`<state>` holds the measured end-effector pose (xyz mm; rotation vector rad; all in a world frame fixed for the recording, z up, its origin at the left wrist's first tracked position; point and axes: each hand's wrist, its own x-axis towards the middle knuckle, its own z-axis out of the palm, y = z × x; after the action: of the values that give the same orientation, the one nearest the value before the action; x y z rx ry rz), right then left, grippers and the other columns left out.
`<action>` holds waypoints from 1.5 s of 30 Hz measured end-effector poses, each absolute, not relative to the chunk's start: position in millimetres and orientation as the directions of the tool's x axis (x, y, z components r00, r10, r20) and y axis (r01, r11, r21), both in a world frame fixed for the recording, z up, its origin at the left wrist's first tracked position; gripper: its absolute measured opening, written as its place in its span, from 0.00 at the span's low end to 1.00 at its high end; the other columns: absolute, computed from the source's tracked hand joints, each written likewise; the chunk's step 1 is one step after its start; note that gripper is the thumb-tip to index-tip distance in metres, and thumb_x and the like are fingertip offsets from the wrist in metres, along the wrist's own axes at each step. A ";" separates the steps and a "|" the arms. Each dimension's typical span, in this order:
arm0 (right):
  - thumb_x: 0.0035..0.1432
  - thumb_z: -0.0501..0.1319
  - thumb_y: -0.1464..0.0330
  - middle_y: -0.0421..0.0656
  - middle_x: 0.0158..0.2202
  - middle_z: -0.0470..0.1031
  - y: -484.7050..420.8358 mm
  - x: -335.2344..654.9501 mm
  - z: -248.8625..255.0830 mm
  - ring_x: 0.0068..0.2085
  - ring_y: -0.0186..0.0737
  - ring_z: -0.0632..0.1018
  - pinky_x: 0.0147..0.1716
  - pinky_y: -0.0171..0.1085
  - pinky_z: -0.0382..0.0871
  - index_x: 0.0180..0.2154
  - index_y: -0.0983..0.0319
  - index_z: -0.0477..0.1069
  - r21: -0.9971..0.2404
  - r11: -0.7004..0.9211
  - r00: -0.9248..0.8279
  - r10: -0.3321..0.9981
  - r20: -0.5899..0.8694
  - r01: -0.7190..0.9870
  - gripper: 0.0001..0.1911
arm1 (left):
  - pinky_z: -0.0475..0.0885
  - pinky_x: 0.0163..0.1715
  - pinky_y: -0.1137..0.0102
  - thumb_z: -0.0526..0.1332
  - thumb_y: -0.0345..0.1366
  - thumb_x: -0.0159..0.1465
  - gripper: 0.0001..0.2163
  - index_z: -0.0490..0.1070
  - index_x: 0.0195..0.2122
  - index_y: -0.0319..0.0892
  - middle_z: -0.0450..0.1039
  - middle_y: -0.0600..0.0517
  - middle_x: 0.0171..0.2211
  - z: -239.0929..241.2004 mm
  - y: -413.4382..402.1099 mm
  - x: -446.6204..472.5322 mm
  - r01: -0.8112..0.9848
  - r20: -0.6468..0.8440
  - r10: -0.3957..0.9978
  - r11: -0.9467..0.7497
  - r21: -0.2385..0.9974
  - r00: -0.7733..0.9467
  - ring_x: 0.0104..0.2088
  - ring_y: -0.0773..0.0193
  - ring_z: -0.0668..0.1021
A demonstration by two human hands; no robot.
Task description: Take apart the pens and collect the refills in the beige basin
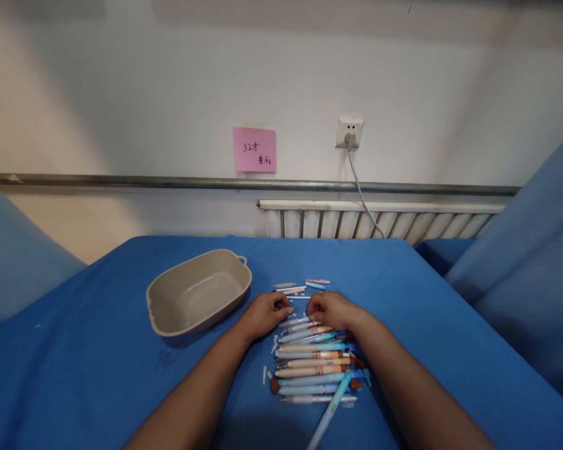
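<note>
- A plain white wall fills the back.
- A pink paper note with dark writing is stuck on it.
- A white wall socket holds a plug, and a grey cord hangs down.
- A long grey metal rail runs across the wall.
- A white ribbed radiator sits low, behind the blue cloth-covered table.
- The light is soft.

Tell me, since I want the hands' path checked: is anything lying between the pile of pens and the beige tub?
Nothing visible. Only bare blue cloth lies between the pens and the tub; the left hand sits nearest that gap.
</note>
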<state>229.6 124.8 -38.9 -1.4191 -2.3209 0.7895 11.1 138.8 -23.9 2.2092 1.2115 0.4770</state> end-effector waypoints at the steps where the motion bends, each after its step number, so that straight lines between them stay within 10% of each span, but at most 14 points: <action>1: 0.50 0.63 0.70 0.38 0.30 0.75 124.7 229.8 -38.1 0.32 0.34 0.73 0.30 0.30 0.61 0.31 0.60 0.74 -0.589 0.365 -0.462 0.887 -0.016 0.721 0.04 | 0.64 0.24 0.75 0.58 0.43 0.58 0.12 0.73 0.31 0.39 0.71 0.54 0.23 -22.1 137.8 10.8 0.636 0.020 0.835 -0.434 0.638 0.550 0.25 0.67 0.71; 15: 0.58 0.59 0.65 0.41 0.34 0.75 124.4 225.3 -35.3 0.36 0.37 0.74 0.34 0.31 0.61 0.37 0.58 0.73 -0.559 0.423 -0.464 0.882 0.075 0.713 0.07 | 0.64 0.46 0.66 0.53 0.36 0.63 0.09 0.72 0.40 0.43 0.74 0.48 0.40 -14.1 134.4 12.4 0.576 0.122 0.779 -0.550 0.605 0.615 0.44 0.58 0.72; 27: 0.62 0.53 0.68 0.40 0.32 0.73 121.7 217.0 -34.2 0.33 0.34 0.72 0.32 0.31 0.60 0.35 0.61 0.70 -0.600 0.433 -0.399 0.895 0.199 0.673 0.08 | 0.65 0.28 0.73 0.45 0.45 0.66 0.20 0.67 0.26 0.41 0.68 0.55 0.17 -18.5 136.8 21.3 0.592 0.073 0.876 -0.382 0.709 0.477 0.23 0.66 0.71; 33: 0.60 0.55 0.69 0.40 0.31 0.74 125.6 220.7 -38.4 0.33 0.35 0.72 0.33 0.31 0.62 0.34 0.61 0.70 -0.637 0.412 -0.367 0.906 0.210 0.652 0.06 | 0.67 0.34 0.72 0.57 0.45 0.59 0.14 0.70 0.37 0.40 0.75 0.52 0.34 -23.2 137.4 20.2 0.556 0.120 0.891 -0.373 0.743 0.438 0.33 0.64 0.74; 45: 0.58 0.56 0.67 0.40 0.32 0.74 135.9 249.7 -51.1 0.34 0.35 0.73 0.35 0.33 0.64 0.33 0.62 0.71 -0.710 0.345 -0.308 0.933 0.187 0.615 0.07 | 0.65 0.27 0.73 0.52 0.46 0.62 0.15 0.69 0.27 0.41 0.73 0.54 0.23 -27.5 152.2 1.2 0.599 0.085 0.917 -0.322 0.733 0.389 0.24 0.65 0.73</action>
<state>249.7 135.9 -51.1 -1.3456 -2.0282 0.7074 1.2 152.2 -27.5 2.0368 1.2949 0.6694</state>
